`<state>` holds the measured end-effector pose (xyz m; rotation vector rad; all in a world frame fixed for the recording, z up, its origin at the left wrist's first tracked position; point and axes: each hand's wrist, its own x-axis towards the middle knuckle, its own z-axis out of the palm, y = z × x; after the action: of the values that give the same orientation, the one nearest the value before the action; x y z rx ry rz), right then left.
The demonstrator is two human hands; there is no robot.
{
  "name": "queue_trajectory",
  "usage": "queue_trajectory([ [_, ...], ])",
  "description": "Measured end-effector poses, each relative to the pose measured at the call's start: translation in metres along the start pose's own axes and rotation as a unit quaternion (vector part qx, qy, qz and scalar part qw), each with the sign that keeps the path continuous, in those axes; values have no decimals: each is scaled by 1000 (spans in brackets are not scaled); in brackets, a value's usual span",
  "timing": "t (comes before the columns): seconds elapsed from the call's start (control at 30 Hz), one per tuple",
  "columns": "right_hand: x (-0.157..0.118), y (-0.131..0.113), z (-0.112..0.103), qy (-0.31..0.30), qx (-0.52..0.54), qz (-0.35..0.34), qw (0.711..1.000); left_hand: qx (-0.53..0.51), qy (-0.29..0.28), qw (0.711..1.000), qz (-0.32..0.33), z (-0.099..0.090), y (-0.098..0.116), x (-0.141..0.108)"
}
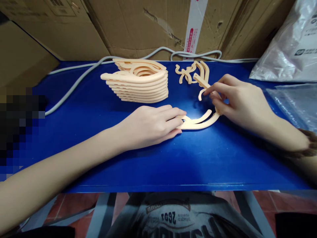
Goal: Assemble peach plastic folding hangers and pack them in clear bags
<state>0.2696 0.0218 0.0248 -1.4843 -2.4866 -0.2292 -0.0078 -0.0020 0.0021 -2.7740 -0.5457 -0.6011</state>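
My left hand [152, 125] lies over one end of a peach plastic folding hanger [204, 124], its fingers closed on the curved arm at the blue table. My right hand [239, 99] pinches the hanger's other side, where a straight piece and a small hook come out between the fingers. How the pieces join under the right fingers is hidden. Behind my left hand stands a neat stack of matching hanger pieces [141, 87]. Loose hooks and curved pieces [189, 73] lie in a small heap just beyond my right hand.
A white cable [81, 79] runs along the back of the blue table [158, 165]. Cardboard boxes [148, 29] stand behind it. At the right are a filled plastic bag [284, 53] and a flat clear bag [297, 102]. The table's front edge is close to my body.
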Motion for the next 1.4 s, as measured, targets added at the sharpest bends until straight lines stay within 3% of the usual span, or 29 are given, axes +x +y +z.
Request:
queue_trajectory([
  [0.27,0,3,4,3,-4,-20,1000,-14,28,999,-23,1,-3,-4],
  [0.47,-1,4,5,0,14,-52,999,-17,18,999,-29,2,-2,-3],
  [0.8,-1,2,5,-35,76,-193,978,30,11,999,-17,2,-5,1],
  [0.97,0,-3,4,-62,85,-235,966,91,26,993,-65,3,-5,1],
  [1.4,-5,-19,7,-14,78,-302,950,38,-13,989,-144,1,0,0],
])
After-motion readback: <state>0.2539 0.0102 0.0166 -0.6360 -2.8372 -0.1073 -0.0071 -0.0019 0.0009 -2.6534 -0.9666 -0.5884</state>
